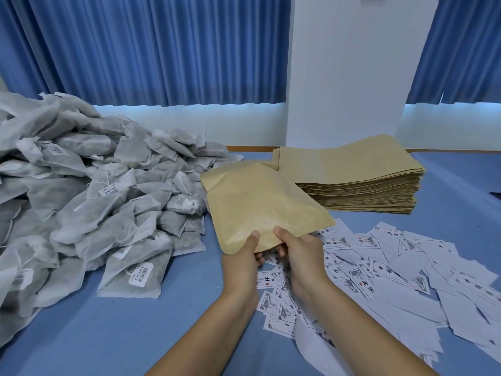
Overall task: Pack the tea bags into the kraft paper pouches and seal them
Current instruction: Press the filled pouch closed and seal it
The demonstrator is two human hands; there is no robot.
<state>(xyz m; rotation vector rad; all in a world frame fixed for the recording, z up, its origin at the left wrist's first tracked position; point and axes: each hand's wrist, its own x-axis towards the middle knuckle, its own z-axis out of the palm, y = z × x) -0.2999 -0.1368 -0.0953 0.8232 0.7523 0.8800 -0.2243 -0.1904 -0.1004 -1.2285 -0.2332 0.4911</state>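
Observation:
A single kraft paper pouch (260, 204) is held flat above the table's middle, tilted away from me. My left hand (242, 263) and my right hand (301, 256) both pinch its near edge, thumbs on top and fingers underneath. To the left spreads a large heap of grey-white tea bags (89, 191) with strings and barcode tags. A thick stack of flat kraft pouches (355, 175) lies behind the held pouch, to the right.
Many white printed labels (401, 270) are scattered over the blue table (113, 329) on the right, some under my hands. A white strip of backing paper (311, 348) curls near my right forearm. Blue curtains and a white pillar stand behind the table.

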